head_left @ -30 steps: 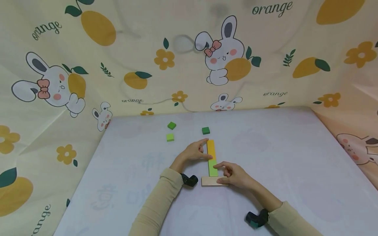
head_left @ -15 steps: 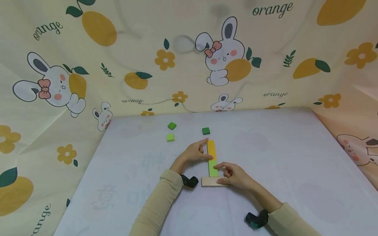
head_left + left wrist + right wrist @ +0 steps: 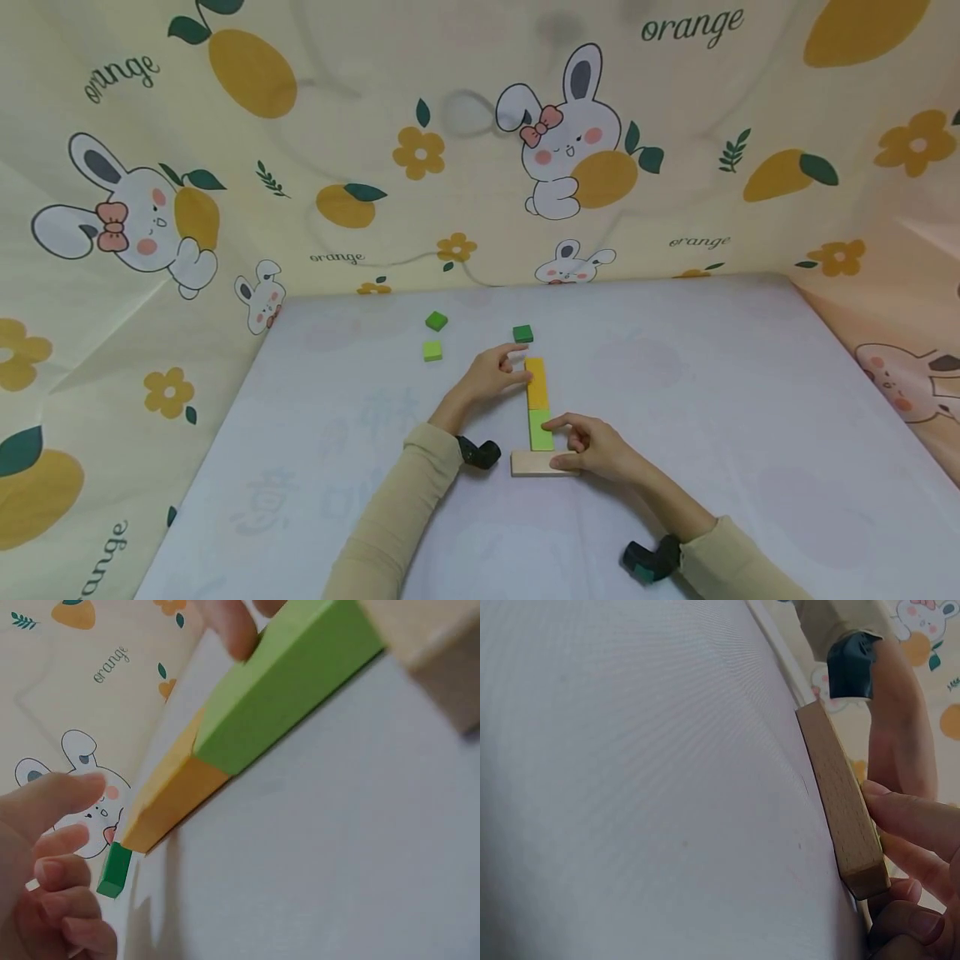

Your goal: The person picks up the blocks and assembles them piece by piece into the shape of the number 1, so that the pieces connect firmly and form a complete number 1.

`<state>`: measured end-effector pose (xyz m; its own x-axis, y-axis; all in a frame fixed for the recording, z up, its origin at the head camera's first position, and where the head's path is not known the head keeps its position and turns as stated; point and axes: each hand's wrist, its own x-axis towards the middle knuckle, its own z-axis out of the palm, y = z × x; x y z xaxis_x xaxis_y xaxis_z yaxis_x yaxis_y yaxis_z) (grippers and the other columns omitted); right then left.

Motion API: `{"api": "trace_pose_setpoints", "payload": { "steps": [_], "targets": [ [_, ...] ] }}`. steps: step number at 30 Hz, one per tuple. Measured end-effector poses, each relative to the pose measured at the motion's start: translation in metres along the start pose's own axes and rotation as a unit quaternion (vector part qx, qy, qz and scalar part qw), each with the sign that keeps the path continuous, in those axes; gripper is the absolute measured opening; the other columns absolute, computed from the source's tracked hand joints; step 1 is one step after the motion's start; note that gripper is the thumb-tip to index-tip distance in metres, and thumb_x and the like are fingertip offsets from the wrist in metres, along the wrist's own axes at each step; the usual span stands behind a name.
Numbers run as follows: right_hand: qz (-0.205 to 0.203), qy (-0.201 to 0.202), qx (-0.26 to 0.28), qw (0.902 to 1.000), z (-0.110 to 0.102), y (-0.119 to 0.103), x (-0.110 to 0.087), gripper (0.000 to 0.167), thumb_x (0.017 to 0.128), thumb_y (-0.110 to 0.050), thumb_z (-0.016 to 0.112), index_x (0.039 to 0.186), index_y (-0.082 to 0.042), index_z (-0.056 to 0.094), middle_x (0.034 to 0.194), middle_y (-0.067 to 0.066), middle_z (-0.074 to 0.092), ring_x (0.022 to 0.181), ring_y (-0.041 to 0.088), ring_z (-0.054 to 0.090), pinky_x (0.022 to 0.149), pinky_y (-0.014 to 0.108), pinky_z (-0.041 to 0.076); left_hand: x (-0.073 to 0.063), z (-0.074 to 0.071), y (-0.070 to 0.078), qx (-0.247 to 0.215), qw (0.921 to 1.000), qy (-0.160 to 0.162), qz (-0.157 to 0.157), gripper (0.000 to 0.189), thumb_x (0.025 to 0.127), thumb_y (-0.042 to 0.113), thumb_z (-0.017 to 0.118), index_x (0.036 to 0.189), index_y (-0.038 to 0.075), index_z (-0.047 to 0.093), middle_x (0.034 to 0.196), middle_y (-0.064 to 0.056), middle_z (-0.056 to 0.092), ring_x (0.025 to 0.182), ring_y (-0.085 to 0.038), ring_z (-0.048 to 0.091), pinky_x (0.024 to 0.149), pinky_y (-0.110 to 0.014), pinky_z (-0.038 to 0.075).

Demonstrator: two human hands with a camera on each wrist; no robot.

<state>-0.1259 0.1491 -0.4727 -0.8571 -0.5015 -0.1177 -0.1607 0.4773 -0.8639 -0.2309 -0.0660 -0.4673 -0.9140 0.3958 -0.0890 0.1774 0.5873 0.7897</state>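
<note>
Bearing every piece, the pale worktop [image 3: 697, 400] showed no visible change. The left-hand grip [image 3: 489, 375] had shifted: half a second earlier its forefinger and thumb spanned one block lengthwise; now they stood spread and pinched nothing, the forefinger reaching past that block's far end and the thumb close to its left edge. The right-hand grip [image 3: 604, 450] had kept its place, thumb on one block and forefinger on another, pinching no single piece. Under that thumb the wooden block [image 3: 529, 464] lay crosswise at the near end. The yellow block [image 3: 539, 390], just released, formed the far end of a line, touching the lime block [image 3: 537, 437] under the right forefinger; its alignment had apparently survived, suggesting that it needed no steadying. Beyond lay three small green blocks, the dark green one [image 3: 522, 334] nearest the line.
</note>
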Motion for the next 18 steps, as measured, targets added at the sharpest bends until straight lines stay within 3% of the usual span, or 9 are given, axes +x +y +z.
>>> {"api": "trace_pose_setpoints", "payload": {
  "steps": [8, 18],
  "targets": [
    [0.008, -0.002, 0.007, 0.9999, 0.0, 0.001, 0.001, 0.047, 0.08, -0.017, 0.077, 0.121, -0.001, 0.061, 0.066, -0.003, 0.036, 0.061, 0.003, 0.035, 0.059, 0.02, 0.031, 0.011, -0.007, -0.005, -0.013, 0.9981, 0.059, -0.01, 0.04, 0.09, 0.022, 0.067, 0.128, 0.01, 0.06, 0.069, 0.004, 0.038, 0.065, -0.01, 0.036, 0.064, -0.021, 0.031],
    [0.003, 0.003, 0.001, 1.0, 0.0, 0.003, 0.0, 0.047, 0.079, -0.018, 0.078, 0.12, -0.001, 0.062, 0.066, -0.003, 0.036, 0.061, 0.002, 0.035, 0.059, 0.019, 0.031, 0.029, -0.004, -0.013, 0.003, 0.9933, 0.113, -0.021, 0.038, 0.091, 0.018, 0.065, 0.128, 0.011, 0.06, 0.072, 0.003, 0.037, 0.068, -0.012, 0.035, 0.066, -0.023, 0.03]
  ]
}}
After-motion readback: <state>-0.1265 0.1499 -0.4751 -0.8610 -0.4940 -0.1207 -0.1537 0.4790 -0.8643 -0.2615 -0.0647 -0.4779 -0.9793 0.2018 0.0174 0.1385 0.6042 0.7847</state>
